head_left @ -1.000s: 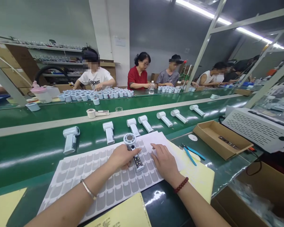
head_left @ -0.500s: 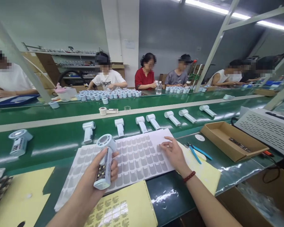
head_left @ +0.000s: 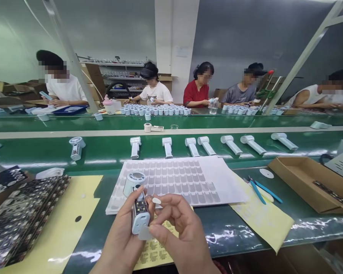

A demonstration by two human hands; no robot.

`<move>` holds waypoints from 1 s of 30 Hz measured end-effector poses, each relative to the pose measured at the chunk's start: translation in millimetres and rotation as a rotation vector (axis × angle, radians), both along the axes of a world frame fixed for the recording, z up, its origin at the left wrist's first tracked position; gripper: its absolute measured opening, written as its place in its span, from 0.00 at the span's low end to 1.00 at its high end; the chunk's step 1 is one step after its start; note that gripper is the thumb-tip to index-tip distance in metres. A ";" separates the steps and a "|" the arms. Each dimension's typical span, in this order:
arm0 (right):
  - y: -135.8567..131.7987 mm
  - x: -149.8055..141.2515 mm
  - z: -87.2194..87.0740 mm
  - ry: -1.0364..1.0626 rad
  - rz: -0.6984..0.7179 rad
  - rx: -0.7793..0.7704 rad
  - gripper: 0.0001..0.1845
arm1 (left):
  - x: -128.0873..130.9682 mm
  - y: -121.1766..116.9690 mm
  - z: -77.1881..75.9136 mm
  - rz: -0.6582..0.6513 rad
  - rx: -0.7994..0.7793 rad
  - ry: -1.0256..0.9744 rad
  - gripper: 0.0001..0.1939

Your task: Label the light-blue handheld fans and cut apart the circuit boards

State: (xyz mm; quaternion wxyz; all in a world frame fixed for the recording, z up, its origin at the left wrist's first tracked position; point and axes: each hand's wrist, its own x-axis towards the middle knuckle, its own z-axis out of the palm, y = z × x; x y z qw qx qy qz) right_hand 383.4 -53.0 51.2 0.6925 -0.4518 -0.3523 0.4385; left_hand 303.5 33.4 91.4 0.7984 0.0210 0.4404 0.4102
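My left hand [head_left: 121, 236] is closed round the handle of a light-blue handheld fan [head_left: 141, 221], its round head tilted up and a circuit board showing in the handle. Close to the handle's lower end, my right hand [head_left: 185, 232] pinches a small translucent grey sticker [head_left: 145, 233] between thumb and finger. Whether the sticker touches the fan I cannot tell. Beyond both hands lies a white sheet of grey stickers [head_left: 185, 186], with a bare white part on its right. Below them is a yellow sheet [head_left: 153, 257] with printed labels, partly covered.
A row of light-blue fans [head_left: 167, 147] lies on the green belt [head_left: 111, 150]. Circuit boards [head_left: 25, 213] are stacked at left. On the right are blue-handled pliers [head_left: 258, 190], a yellow backing sheet [head_left: 270, 220] and a cardboard box [head_left: 311, 186]. Co-workers [head_left: 156, 89] sit opposite.
My right hand has come off the sticker sheet to the fan's handle with a sticker in its fingers. The fan stays in my left hand. The view has swung left.
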 end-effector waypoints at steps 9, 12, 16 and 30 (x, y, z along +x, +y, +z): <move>8.1 -14.6 10.3 -0.021 -0.042 -0.109 0.18 | -5.8 -5.6 -0.6 -0.001 -0.052 -0.066 0.05; 9.0 -15.6 10.6 -0.001 -0.046 -0.114 0.19 | -5.7 -5.2 2.1 -0.006 -0.060 -0.070 0.08; 9.7 -15.7 11.1 -0.001 -0.051 -0.119 0.19 | -5.2 -4.7 4.6 -0.023 -0.066 -0.069 0.09; 8.7 -12.9 10.6 -0.043 -0.040 -0.149 0.18 | -5.5 -4.1 -0.7 -0.027 -0.104 -0.064 0.09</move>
